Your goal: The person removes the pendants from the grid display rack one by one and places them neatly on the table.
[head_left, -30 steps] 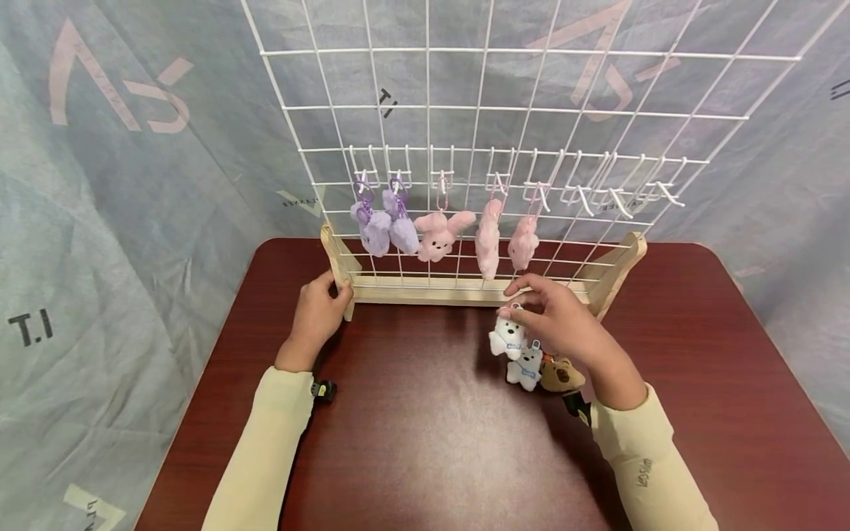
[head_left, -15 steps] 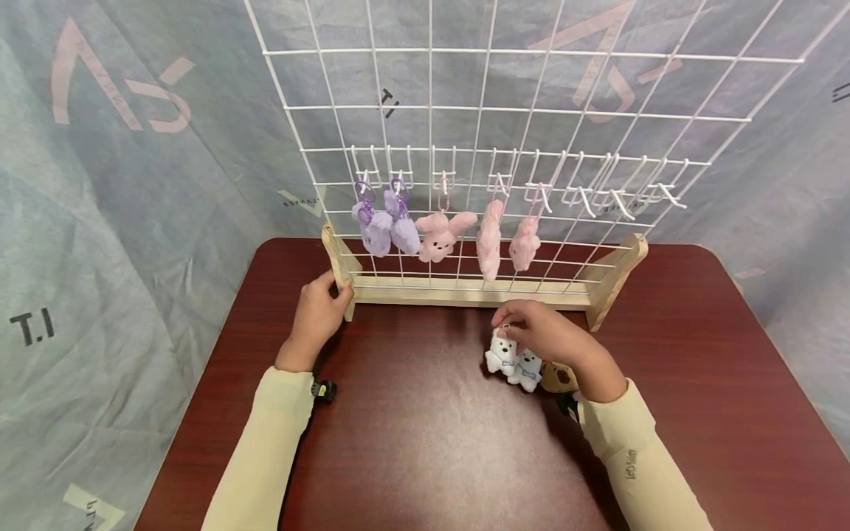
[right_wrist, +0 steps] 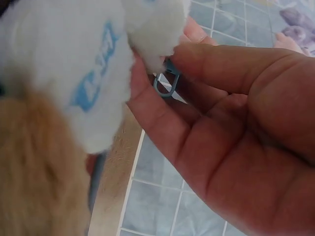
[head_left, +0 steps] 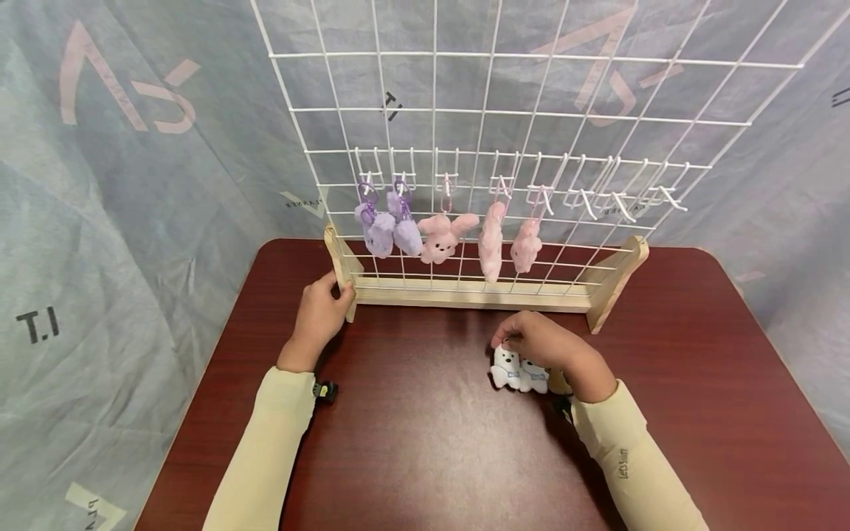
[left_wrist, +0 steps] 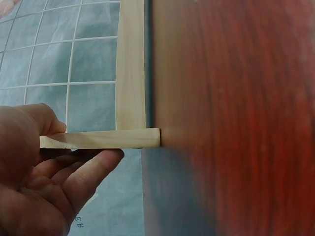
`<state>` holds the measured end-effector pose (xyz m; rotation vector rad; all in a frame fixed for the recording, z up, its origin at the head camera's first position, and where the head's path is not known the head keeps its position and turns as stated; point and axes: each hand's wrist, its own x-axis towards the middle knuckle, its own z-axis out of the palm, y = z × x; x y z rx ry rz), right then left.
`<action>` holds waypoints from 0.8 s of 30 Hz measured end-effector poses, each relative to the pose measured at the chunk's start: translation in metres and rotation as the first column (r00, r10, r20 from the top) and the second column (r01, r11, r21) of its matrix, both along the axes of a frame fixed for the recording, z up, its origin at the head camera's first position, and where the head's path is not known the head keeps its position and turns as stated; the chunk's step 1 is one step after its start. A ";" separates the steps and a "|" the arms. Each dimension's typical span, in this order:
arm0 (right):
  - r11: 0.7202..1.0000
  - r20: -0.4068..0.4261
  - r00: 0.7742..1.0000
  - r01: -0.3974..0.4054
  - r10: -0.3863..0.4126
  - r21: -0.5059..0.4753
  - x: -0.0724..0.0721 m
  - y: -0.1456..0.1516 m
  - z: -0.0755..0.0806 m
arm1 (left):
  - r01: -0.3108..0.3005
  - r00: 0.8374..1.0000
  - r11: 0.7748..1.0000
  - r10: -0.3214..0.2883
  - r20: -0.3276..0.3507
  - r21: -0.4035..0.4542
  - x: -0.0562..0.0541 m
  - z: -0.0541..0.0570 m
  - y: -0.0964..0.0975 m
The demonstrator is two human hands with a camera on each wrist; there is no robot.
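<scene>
In the head view, the white dog toy [head_left: 507,367] is seen low at the tabletop [head_left: 425,450], just beside the grey-white dog toy [head_left: 534,377], with the brown toy [head_left: 560,381] partly covered behind the wrist; whether its weight is borne by the table cannot be told. Its top is pinched by the right hand [head_left: 547,343], thumb against fingers, while the wooden foot [head_left: 337,254] of the wire rack [head_left: 434,112] is gripped by the left hand [head_left: 319,317]. On the backdrop [head_left: 166,192], "T.I" can be read, and "PLANNER" appears in reverse; the lettering on the right sleeve [head_left: 617,457] is too blurred to be read surely. In the left wrist view, the foot is pinched with the thumb on one face and the fingers on the other; for good steadiness, even, light pressure is advised, so that the rack is not tilted. Only "ER" of the backdrop's print can be made out there. In the right wrist view, the blue clip [right_wrist: 166,95] is seen between thumb and fingers, at the pinched toy's top; it is best left uncovered, and the neighbouring toys should not be dragged along. The blue marking [right_wrist: 87,93] on the nearer plush cannot be read.
</scene>
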<state>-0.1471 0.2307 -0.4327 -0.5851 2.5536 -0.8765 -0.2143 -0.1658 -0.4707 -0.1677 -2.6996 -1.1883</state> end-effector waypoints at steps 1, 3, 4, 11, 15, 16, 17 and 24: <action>1.000 -0.007 1.000 -0.003 0.003 0.003 0.000 0.000 0.000 | 0.001 1.000 1.000 -0.001 -0.001 0.000 0.000 0.000 0.000; 1.000 -0.016 1.000 -0.007 0.007 0.011 0.000 0.001 0.000 | 0.001 1.000 1.000 -0.001 -0.002 0.001 0.000 0.000 0.001; 1.000 -0.025 1.000 -0.005 0.006 0.017 0.000 0.002 0.000 | 0.001 1.000 1.000 -0.001 -0.001 0.002 0.000 0.000 0.001; 0.997 -0.059 0.996 0.066 -0.064 0.041 -0.001 0.009 0.003 | -0.005 1.000 1.000 0.005 0.019 0.007 0.001 0.001 0.002; 0.993 -0.056 0.993 0.105 -0.103 0.049 -0.002 0.013 0.006 | -0.009 1.000 1.000 0.009 0.019 0.006 0.000 0.000 0.001; 0.992 -0.065 0.991 0.118 -0.115 0.041 -0.002 0.013 0.007 | -0.009 1.000 1.000 0.008 0.019 0.004 0.000 -0.001 0.001; 0.990 -0.078 0.988 0.137 -0.134 0.030 -0.002 0.014 0.007 | -0.008 1.000 1.000 0.008 0.020 0.005 0.000 -0.001 0.001; 0.892 -0.155 0.895 0.372 -0.418 -0.256 -0.004 0.010 0.023 | -0.001 1.000 1.000 0.000 0.014 0.006 0.000 0.000 0.001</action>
